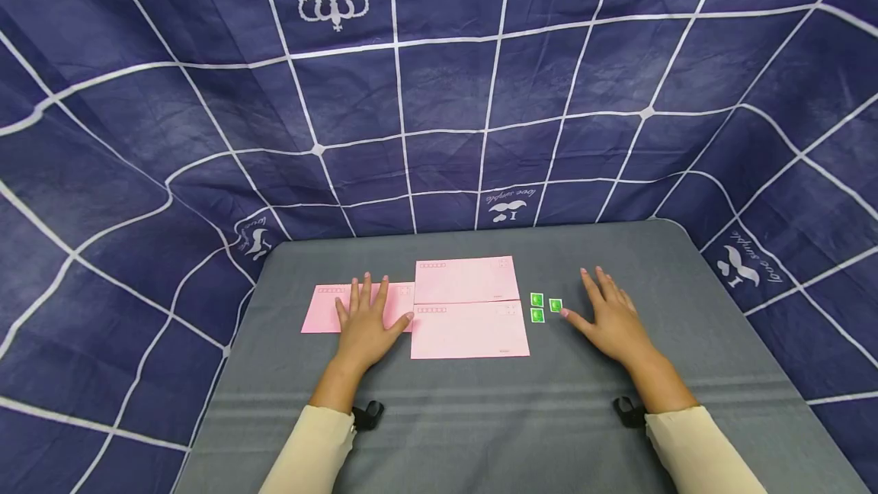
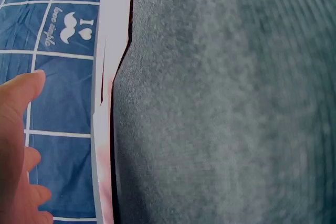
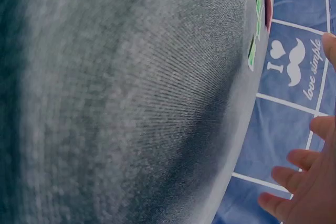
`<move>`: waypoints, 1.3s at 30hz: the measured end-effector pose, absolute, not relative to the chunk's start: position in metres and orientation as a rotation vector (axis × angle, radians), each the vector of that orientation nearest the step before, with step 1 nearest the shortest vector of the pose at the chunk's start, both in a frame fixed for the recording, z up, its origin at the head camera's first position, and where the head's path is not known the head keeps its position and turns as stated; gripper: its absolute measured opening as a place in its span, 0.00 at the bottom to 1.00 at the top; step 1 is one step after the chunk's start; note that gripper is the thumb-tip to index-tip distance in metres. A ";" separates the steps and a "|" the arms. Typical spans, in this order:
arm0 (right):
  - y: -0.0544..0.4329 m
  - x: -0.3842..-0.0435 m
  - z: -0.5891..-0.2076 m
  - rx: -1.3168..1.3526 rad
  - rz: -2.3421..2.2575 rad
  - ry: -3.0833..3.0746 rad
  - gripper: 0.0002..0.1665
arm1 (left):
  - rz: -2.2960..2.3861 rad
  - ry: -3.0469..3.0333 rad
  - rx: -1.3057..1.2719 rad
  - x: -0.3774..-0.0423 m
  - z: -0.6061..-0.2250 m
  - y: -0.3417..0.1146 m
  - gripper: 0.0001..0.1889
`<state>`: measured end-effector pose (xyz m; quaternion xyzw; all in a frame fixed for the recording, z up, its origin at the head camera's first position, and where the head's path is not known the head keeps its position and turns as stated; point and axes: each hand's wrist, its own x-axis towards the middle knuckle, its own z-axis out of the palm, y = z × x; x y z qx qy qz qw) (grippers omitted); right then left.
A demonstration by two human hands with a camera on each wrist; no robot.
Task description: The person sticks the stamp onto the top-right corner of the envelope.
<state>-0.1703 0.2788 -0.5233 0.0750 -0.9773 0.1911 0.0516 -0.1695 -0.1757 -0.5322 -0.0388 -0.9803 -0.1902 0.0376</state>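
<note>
My left hand is spread, fingers straight, over the left pink envelope, hiding part of it. The left wrist view shows this hand raised above the table, holding nothing. Right of it lie an upper pink envelope and a lower pink envelope, edge to edge. Three small green stamps sit beside them: one upper left, one lower left and one on the right. My right hand is spread and holds nothing; its thumb tip appears close to the right stamp.
A grey cloth covers the table. Behind it and at both sides hangs a blue curtain with white grid lines and printed motifs. Each wrist wears a black strap, the left strap and the right strap.
</note>
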 end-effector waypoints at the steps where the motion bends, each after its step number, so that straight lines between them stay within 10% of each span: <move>1: 0.279 -0.170 -0.524 0.231 0.593 -2.980 0.56 | -0.606 -3.001 -0.131 -0.170 -0.533 -0.175 0.48; 39: 0.270 -0.180 -0.534 0.289 0.916 -2.936 0.23 | -0.802 -2.950 -0.444 -0.148 -0.534 -0.125 0.29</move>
